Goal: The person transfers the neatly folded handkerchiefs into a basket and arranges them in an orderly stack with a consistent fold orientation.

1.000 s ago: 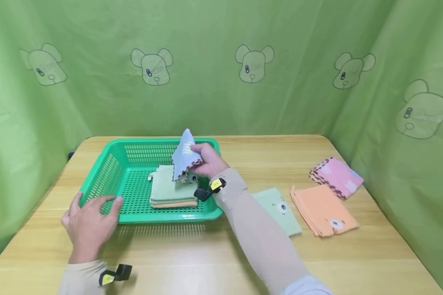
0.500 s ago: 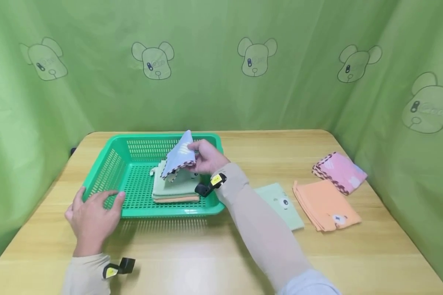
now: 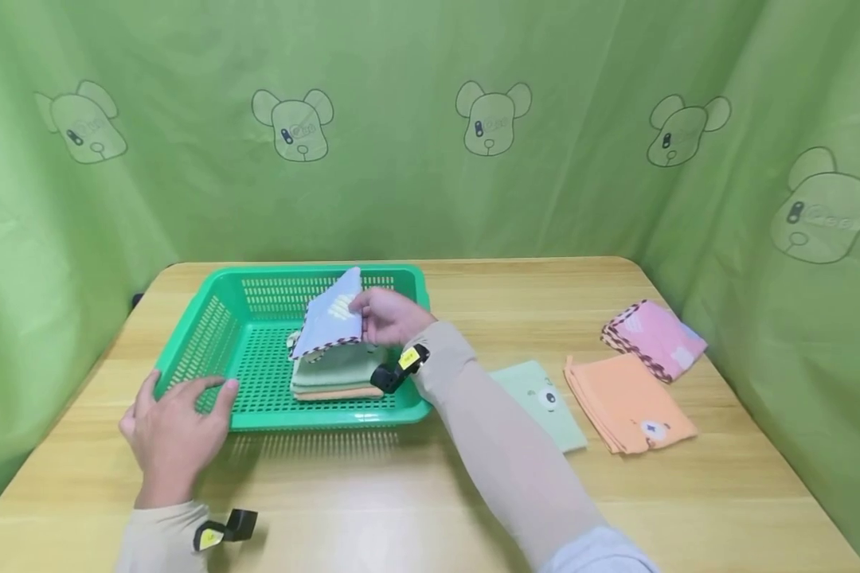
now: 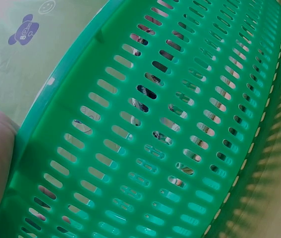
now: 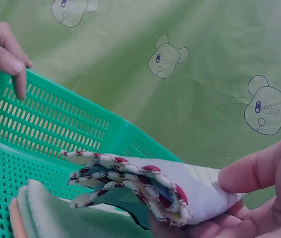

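My right hand (image 3: 390,314) pinches a folded blue washcloth (image 3: 330,314) with a checkered edge, thumb on top and fingers beneath. In the right wrist view the folded layers of the blue washcloth (image 5: 150,183) show, tilted above a stack. That stack, a folded green washcloth (image 3: 337,370) over an orange one (image 3: 337,393), lies on the right side of a green plastic basket (image 3: 294,419). At the basket's front left corner my left hand (image 3: 177,434) grips the rim. From the left wrist, the slotted basket wall (image 4: 130,119) fills most of the view.
Right of the basket on the wooden table (image 3: 373,509) lie a folded green washcloth (image 3: 537,402), an orange one (image 3: 631,402) and a pink one with a checkered edge (image 3: 659,338). A green curtain (image 3: 401,199) surrounds the table at the back and sides.
My right hand has moved left and slightly down with the blue washcloth, which now leans flatter over the stack. My left hand keeps its place on the basket rim.
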Demonstrator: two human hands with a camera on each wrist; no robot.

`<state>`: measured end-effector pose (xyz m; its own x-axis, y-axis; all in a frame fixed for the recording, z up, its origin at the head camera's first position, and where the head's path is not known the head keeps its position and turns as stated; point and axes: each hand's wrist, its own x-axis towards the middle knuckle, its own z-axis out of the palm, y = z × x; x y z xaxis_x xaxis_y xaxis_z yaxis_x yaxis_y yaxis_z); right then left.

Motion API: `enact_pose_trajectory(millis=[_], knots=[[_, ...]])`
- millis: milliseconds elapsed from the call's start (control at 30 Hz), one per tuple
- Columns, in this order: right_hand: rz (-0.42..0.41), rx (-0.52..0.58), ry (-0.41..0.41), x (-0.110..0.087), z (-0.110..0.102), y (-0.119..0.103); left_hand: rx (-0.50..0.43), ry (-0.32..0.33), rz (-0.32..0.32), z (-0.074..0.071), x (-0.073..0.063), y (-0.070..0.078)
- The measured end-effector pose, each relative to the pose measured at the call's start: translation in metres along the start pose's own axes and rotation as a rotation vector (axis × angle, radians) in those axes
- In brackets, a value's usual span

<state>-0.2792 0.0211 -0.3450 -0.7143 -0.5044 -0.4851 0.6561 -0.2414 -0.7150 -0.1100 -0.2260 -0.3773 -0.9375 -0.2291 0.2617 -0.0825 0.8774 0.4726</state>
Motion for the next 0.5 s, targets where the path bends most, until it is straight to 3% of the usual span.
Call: enact_pose_trajectory(millis=[233,500], knots=[[0.030,-0.035,0.009,0.0003,0.0017,0.0064,0.025,-0.031,-0.027,0.0001,-0.0068,-0.0043],[0.006,-0.035,0.016,0.0003,0.0005,0.0007,0.009,0.001,-0.002,0.0001,-0.0007,0.0005]])
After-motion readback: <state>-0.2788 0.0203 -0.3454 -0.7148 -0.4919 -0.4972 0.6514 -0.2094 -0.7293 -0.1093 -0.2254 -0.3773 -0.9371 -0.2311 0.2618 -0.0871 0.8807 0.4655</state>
